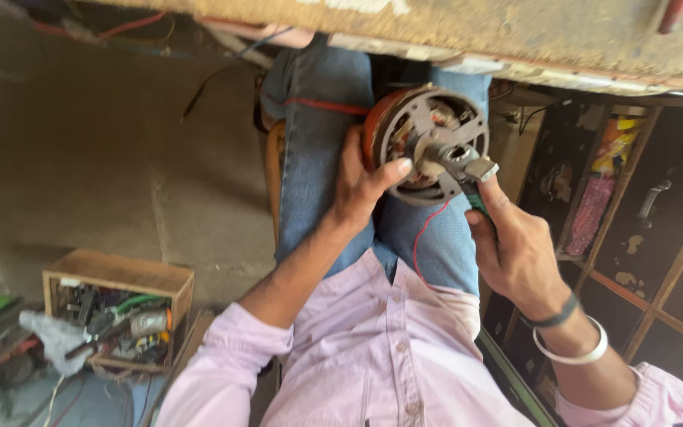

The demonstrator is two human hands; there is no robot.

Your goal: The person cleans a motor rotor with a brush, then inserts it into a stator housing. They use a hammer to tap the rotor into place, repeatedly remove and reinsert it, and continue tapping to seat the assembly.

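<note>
Rear of the round motor (428,142) hidden behind the left hand (361,186), tool handle buried in the right hand (515,253), wooden box (116,312) contents too jumbled to tell apart, workbench (468,32) cut off by the top edge, right sleeve cuff (662,399) cropped at the bottom corner.

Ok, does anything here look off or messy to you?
Mostly clutter. The wooden box on the floor is crammed with tangled tools and wires, some spilling over its edge. A loose red wire dangles from the round motor, which the left hand steadies on the lap while the right hand holds pliers to its hub.
</note>
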